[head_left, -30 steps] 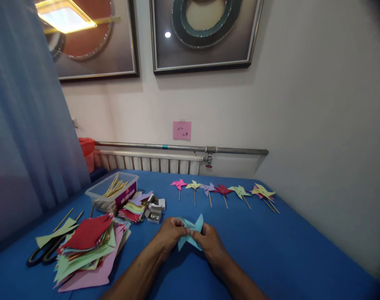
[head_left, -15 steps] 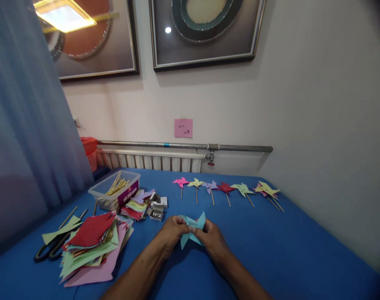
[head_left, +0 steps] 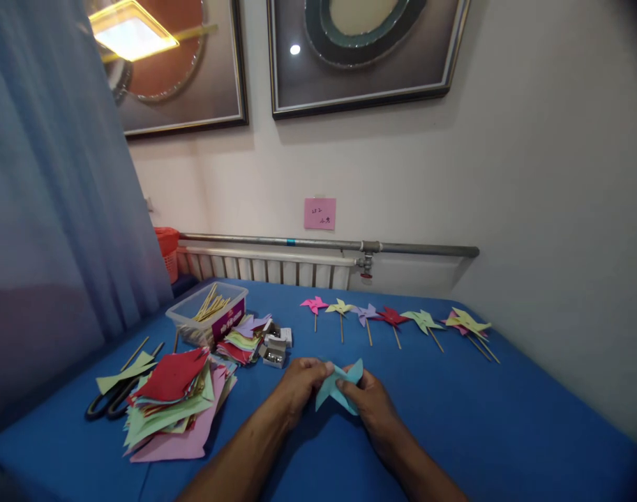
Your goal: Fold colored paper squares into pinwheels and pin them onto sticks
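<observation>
A light blue paper pinwheel (head_left: 335, 392), without a visible stick, is held up between both hands over the blue table. My left hand (head_left: 303, 383) pinches its left blade between thumb and fingers. My right hand (head_left: 371, 401) grips it from the right, the thumb pressed near its centre. Past the hands lies a row of pinwheels on sticks, among them a pink one (head_left: 315, 305), a red one (head_left: 391, 317) and a pale green one (head_left: 423, 321). Left of my hands are small open boxes (head_left: 273, 354) with shiny metal bits in them.
A stack of coloured paper (head_left: 174, 404) lies at the left, with black-handled scissors (head_left: 105, 403) beside it. Behind stand a clear plastic tub (head_left: 185, 315) of wooden sticks and a smaller paper pile (head_left: 239, 341). A pipe (head_left: 318, 243) runs along the wall; a curtain (head_left: 72, 209) hangs left.
My right thumb has moved onto the pinwheel's centre, and my left hand has shifted to its upper left blade. The view has turned slightly left, so everything sits farther right.
</observation>
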Available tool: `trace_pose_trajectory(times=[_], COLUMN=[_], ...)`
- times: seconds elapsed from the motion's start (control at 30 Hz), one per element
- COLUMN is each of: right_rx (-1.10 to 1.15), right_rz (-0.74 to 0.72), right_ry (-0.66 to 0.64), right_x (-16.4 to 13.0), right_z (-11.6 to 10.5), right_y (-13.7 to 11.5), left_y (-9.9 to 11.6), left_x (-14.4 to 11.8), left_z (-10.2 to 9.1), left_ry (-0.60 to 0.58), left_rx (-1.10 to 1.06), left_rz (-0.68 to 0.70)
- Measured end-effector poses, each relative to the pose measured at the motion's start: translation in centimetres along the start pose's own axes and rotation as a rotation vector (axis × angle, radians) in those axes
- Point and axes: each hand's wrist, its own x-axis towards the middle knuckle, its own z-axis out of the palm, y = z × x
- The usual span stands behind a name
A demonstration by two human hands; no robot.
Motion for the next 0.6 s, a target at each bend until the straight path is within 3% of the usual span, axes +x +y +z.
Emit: trace_pose_trajectory(times=[0.13, 0.37, 0.47, 0.6], right_rx=[0.033, 0.02, 0.015, 0.002], right_rz=[0.036, 0.055, 0.041, 0.036], right_ry=[0.025, 0.051, 0.047, 0.043], right_x=[0.0, 0.3, 0.5, 0.8], right_z=[0.2, 0.0, -0.2, -0.2], right_y=[-0.2, 0.2, 0.7, 1.2], left_y=[0.4, 2.1, 5.3, 11.6], left_x=[0.6, -0.1, -1.0, -0.7], left_z=[-0.6, -1.4, -3.2, -9.0], left_ry=[0.13, 0.416, 0.493, 0.631], left_rx=[0.039, 0.472, 0.59, 0.938], left_rz=[0.085, 0.424, 0.502, 0.541])
